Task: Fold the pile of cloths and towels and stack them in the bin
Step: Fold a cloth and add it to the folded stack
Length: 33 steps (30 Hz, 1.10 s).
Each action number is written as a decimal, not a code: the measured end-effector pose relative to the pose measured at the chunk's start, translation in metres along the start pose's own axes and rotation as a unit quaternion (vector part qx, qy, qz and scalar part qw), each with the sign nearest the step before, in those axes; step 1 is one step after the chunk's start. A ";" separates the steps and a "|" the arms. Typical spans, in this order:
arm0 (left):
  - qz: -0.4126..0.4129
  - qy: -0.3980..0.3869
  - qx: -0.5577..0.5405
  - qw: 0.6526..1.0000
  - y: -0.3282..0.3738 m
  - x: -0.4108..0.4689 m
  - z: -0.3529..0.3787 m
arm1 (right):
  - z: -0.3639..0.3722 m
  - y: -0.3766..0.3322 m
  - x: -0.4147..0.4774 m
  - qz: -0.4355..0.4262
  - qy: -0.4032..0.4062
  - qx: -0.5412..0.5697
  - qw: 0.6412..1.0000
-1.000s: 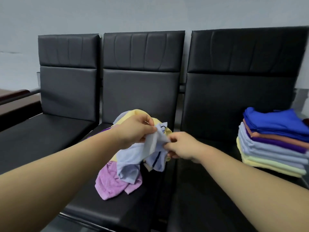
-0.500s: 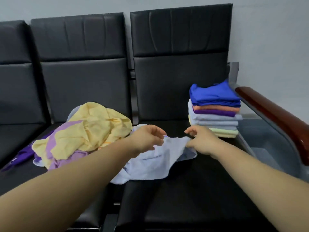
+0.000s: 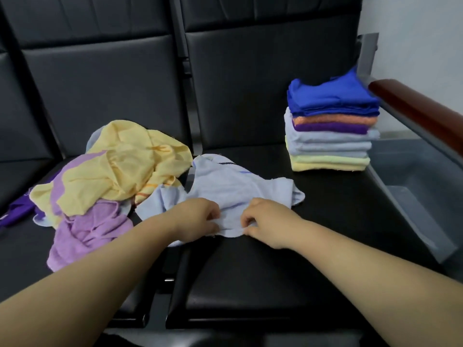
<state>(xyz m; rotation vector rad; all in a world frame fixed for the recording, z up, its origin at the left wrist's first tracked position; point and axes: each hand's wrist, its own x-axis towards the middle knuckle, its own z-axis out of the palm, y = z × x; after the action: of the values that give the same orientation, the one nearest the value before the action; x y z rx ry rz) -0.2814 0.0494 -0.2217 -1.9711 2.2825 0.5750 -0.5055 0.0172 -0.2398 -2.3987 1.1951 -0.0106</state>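
Progress. A stack (image 3: 330, 126) of folded cloths stands at the back right of the seat (image 3: 275, 271), blue on top, yellow at the bottom. It is on the seat, not in the bin (image 3: 411, 176), which sits to the right, below the armrest (image 3: 421, 113). In the part of the bin I can see, no cloth shows. So, by my reading, a good share of the folding is done and the stacking in the bin is not begun.

Left to do. A loose pile (image 3: 112, 176) of yellow, lilac and purple cloths lies on the next seat to the left, unfolded. One pale blue cloth (image 3: 225, 191) lies spread on the right seat, its left edge touching the pile. It is wrinkled, no fold in it yet.

Hands. Left hand (image 3: 198, 219) has its fingers curled onto the near edge of the blue cloth and grips it. Right hand (image 3: 265, 221) pinches the same edge just beside it, thumb against fingertips. Both hold cloth only.

Change. A second ago I had the blue cloth lifted in both hands above the pile. Half a second ago it was coming down on the right seat, hands nearer the far edge. Now it lies flat and both hands have drawn back to the near edge. My view has also tipped down and right.

Next, I judge: smooth it, then make the first fold.
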 end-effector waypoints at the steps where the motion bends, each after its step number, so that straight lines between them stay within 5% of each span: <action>1: 0.015 0.019 -0.022 0.999 0.002 0.000 0.001 | -0.003 0.005 0.001 0.007 0.004 -0.012 1.000; 4: 0.057 0.034 -0.047 0.997 0.011 -0.002 -0.002 | -0.021 0.030 0.003 0.083 0.015 -0.082 0.993; 9: 0.020 -0.039 0.096 0.994 0.002 -0.008 -0.026 | -0.039 0.049 -0.002 0.175 0.030 -0.100 0.979; 12: 0.017 -0.063 0.124 0.990 -0.002 -0.005 -0.023 | -0.028 0.023 -0.004 0.124 0.056 -0.061 0.989; 15: 0.032 -0.011 0.037 0.999 0.002 0.001 -0.014 | -0.009 -0.003 -0.009 0.025 0.029 0.039 0.998; 19: 0.061 0.106 -0.136 0.983 0.009 0.005 -0.011 | -0.004 0.003 -0.006 0.036 0.031 0.050 0.998; 27: 0.003 -0.010 0.010 1.000 -0.002 -0.001 -0.016 | -0.026 0.026 -0.008 0.128 0.044 -0.031 0.990; 30: 0.036 0.041 -0.102 0.993 0.006 -0.003 -0.018 | -0.030 0.014 -0.008 0.115 0.075 0.126 0.983; 33: 0.063 0.105 -0.188 0.975 0.014 -0.002 -0.019 | -0.024 0.000 -0.009 0.062 0.008 0.205 0.977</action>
<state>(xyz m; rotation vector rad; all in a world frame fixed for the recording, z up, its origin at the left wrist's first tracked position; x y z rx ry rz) -0.2914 0.0468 -0.2001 -2.1459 2.6034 0.9114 -0.5161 0.0144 -0.2166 -1.9672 1.2134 -0.2151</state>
